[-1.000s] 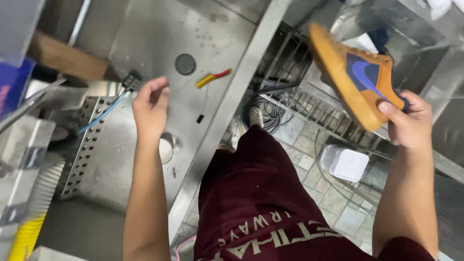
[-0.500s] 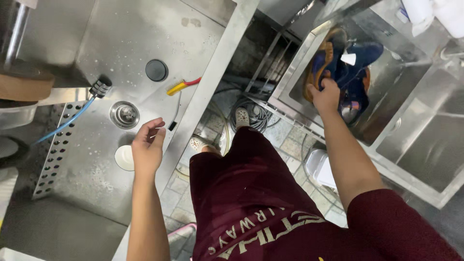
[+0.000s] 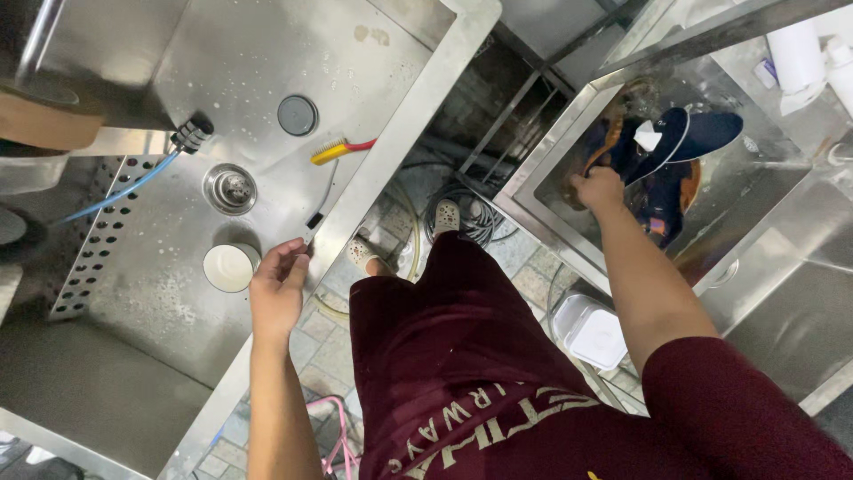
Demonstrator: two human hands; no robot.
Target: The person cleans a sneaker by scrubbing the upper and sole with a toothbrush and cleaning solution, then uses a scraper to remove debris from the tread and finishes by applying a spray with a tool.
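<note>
My right hand (image 3: 600, 188) reaches into the right steel sink (image 3: 764, 267) and grips the edge of an orange shoe (image 3: 613, 133). That shoe lies among dark blue shoes (image 3: 702, 133) piled in the basin. My left hand (image 3: 280, 289) hovers over the front rim of the left steel sink (image 3: 391, 142), fingers loosely curled, holding nothing. It is nearest to a white round cup (image 3: 229, 267) in the basin and a small black piece (image 3: 314, 220) by the rim.
The left sink holds a yellow brush with a red handle (image 3: 338, 149), a black round plug (image 3: 297, 115), a metal drain strainer (image 3: 230, 187), a blue hose (image 3: 124, 188) and a perforated plate (image 3: 98, 240). A white box (image 3: 593, 331) and coiled cables (image 3: 475, 218) lie on the tiled floor between the sinks.
My right hand carried the orange shoe from the air down into the right sink among the blue shoes. My left hand drew back from the basin to its front rim.
</note>
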